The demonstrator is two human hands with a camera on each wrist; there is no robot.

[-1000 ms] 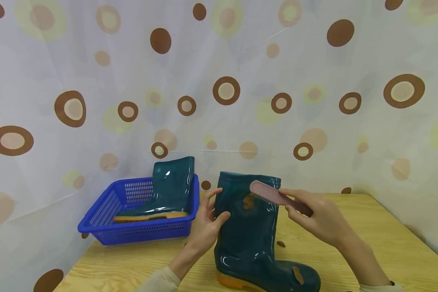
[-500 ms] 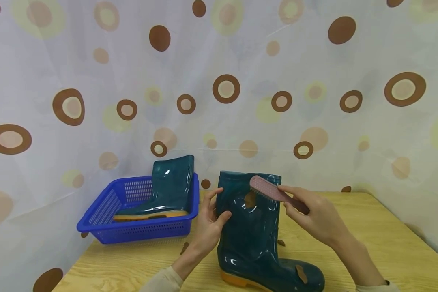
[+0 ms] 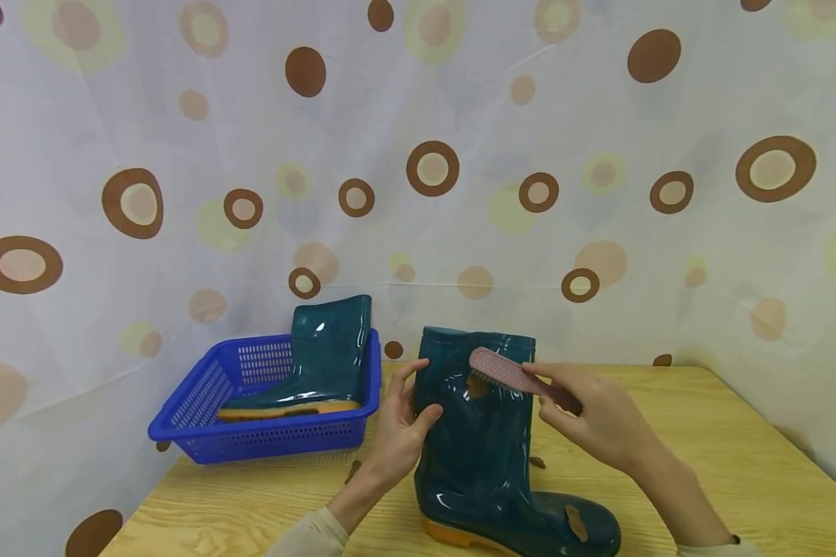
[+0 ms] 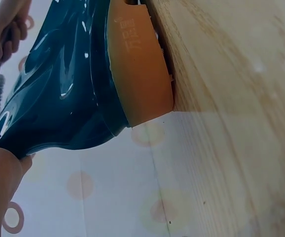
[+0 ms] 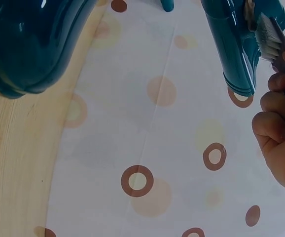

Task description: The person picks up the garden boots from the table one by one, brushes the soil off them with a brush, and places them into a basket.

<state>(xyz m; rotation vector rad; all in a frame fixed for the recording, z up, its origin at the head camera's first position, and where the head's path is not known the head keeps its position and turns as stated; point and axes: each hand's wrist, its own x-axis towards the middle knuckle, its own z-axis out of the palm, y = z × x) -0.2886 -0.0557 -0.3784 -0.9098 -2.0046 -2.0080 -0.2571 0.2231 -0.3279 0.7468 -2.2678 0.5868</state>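
A dark green rubber boot [image 3: 477, 449] with an orange sole [image 4: 140, 64] stands upright on the table, toe to the right. My left hand [image 3: 399, 433] grips its shaft from the left side, thumb on the front and the other fingers partly hidden behind. In my right hand [image 3: 595, 418] is a pink scrub brush [image 3: 505, 371], held by its handle. Its white bristles [image 5: 269, 42] face the upper shaft, right at a brown mud patch [image 3: 475, 385]. Another brown patch [image 3: 576, 524] sits on the boot's toe.
A blue plastic basket [image 3: 272, 443] stands at the back left, with a second green boot [image 3: 330, 352] in it. Small brown crumbs [image 3: 537, 462] lie on the wooden table [image 3: 669, 418]. A dotted curtain [image 3: 418, 93] hangs behind.
The brush first shifted slightly up, then moved down and left over the mud patch. The boot shifted a little to the right in view. My left hand keeps its grip.
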